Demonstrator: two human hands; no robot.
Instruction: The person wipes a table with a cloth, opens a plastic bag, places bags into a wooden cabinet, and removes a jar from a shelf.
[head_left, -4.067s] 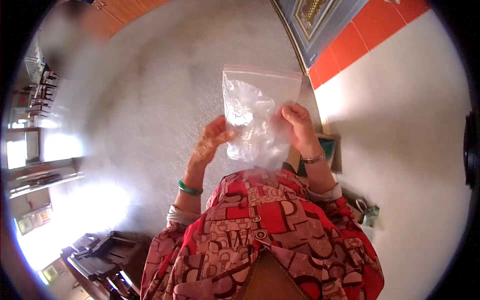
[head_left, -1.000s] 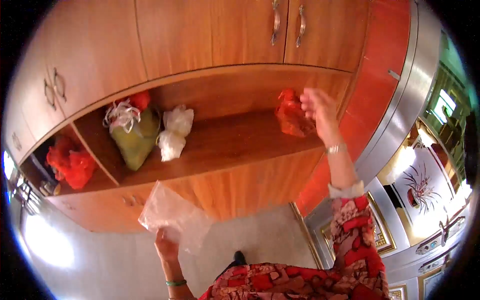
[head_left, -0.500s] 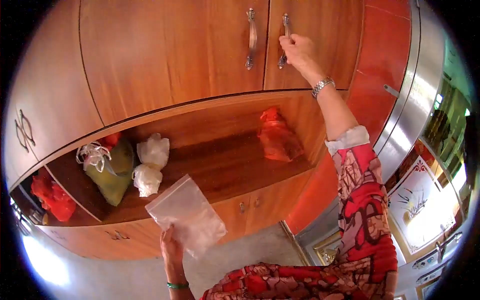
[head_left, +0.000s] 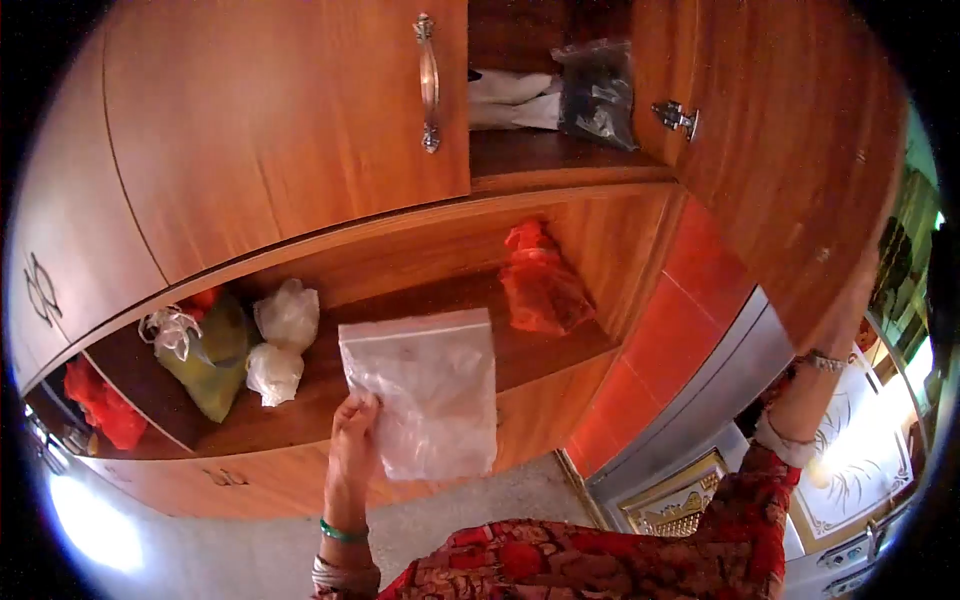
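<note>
A clear flat zip-top plastic bag hangs upright before me, in front of the open shelf's lower edge. My left hand grips it by its left side, the thumb lying against the plastic; a green round bangle circles that wrist. My right hand is at the outer edge of a brown wooden cupboard door, which stands swung open; its fingers are hidden behind the panel, so I cannot tell how they are closed. A silvery metal watch sits on that wrist.

Inside the opened cupboard, a dark, see-through plastic bag rests beside some long white items. The neighbouring door, with its ornate metal handle, is closed. On the shelf below, a red knotted plastic bag lies to the right; well apart, to the left, are white bunched plastic bags, near a yellow-green bulging bag.
</note>
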